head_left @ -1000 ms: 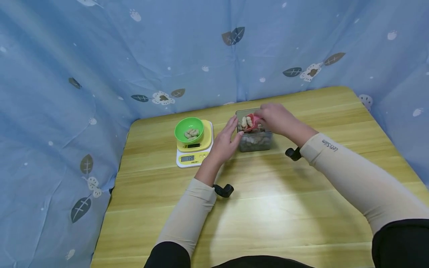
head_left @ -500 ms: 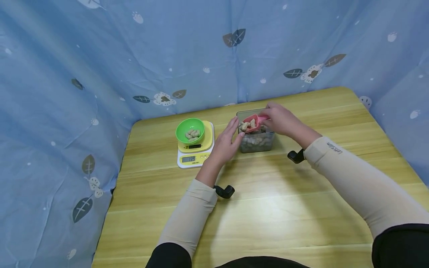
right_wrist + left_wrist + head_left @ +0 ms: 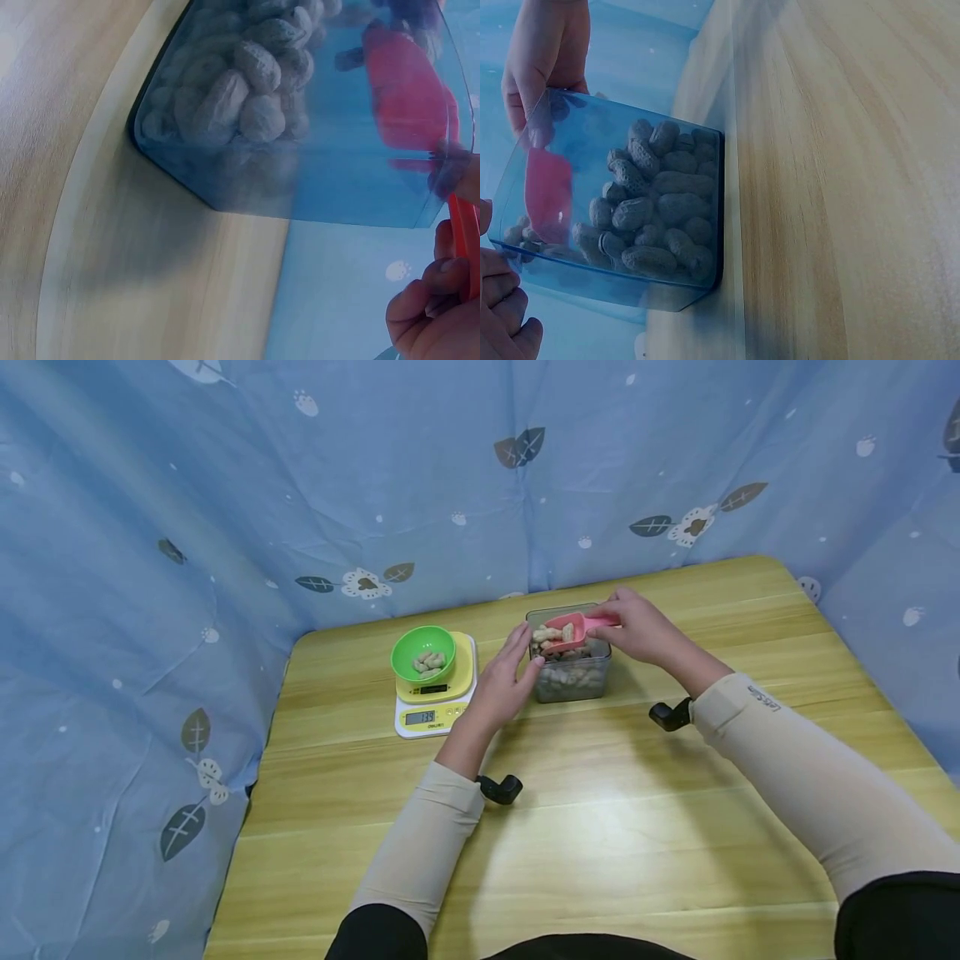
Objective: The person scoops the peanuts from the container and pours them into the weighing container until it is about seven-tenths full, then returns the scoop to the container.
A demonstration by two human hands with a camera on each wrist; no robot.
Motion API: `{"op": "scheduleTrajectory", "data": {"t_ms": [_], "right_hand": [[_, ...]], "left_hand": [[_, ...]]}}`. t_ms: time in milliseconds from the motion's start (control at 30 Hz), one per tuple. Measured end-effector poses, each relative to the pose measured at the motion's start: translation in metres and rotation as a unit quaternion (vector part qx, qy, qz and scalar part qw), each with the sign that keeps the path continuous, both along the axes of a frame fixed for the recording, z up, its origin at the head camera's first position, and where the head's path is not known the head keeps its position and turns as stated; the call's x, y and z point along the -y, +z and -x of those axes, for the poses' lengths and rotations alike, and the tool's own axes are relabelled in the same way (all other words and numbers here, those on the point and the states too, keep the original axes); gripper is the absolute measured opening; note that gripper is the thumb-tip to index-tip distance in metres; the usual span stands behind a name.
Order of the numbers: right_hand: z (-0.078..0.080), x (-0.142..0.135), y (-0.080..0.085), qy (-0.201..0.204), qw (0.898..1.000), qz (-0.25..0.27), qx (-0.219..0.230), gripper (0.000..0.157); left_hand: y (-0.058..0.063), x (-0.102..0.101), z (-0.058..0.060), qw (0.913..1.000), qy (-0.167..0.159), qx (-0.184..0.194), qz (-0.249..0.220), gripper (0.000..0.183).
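My right hand [image 3: 639, 625] pinches the handle of a pink-red scoop [image 3: 579, 635], which holds several unshelled peanuts [image 3: 553, 634]. The scoop is tilted inside the upper part of a clear, dark-tinted box [image 3: 572, 692]. Through the box wall in the left wrist view, more peanuts [image 3: 641, 217] fill its lower part, with the scoop [image 3: 547, 196] above them. My left hand [image 3: 501, 683] rests at the box's left side, fingers extended and thumb by the front corner. In the right wrist view, the right hand [image 3: 442, 307] holds the handle just outside the rim.
Left of the box, a yellow-and-white kitchen scale [image 3: 460, 687] bears a green bowl [image 3: 403, 653] with several peanuts inside. Its display reads about 139. A blue patterned curtain [image 3: 450, 460] hangs behind the wooden table [image 3: 600, 827].
The scoop has come up out of the peanuts and drawn slightly right, carrying several of them. My left hand stays at the box; the bowl and scale reading look unchanged.
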State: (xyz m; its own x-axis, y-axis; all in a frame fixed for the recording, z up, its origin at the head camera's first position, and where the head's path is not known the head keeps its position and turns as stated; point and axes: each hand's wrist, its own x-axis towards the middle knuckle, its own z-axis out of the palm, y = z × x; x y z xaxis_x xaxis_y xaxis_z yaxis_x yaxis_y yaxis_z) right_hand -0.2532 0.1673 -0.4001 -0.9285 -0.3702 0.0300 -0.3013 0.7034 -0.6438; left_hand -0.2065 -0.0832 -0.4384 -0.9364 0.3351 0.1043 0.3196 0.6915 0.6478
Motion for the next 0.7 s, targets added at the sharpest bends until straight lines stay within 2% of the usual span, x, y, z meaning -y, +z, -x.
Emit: {"op": "scheduleTrajectory", "data": {"t_ms": [233, 700], "right_hand": [[-0.0015, 0.0026, -0.0019, -0.016, 0.999, 0.036, 0.018, 0.039], [-0.0054, -0.0035, -0.0017, -0.029, 0.998, 0.049, 0.037, 0.041]], "left_hand": [[0.0016, -0.0003, 0.0002, 0.9999, -0.003, 0.000, 0.014, 0.062], [0.0017, 0.0010, -0.0002, 0.9997, -0.007, 0.003, 0.022, 0.063]]}}
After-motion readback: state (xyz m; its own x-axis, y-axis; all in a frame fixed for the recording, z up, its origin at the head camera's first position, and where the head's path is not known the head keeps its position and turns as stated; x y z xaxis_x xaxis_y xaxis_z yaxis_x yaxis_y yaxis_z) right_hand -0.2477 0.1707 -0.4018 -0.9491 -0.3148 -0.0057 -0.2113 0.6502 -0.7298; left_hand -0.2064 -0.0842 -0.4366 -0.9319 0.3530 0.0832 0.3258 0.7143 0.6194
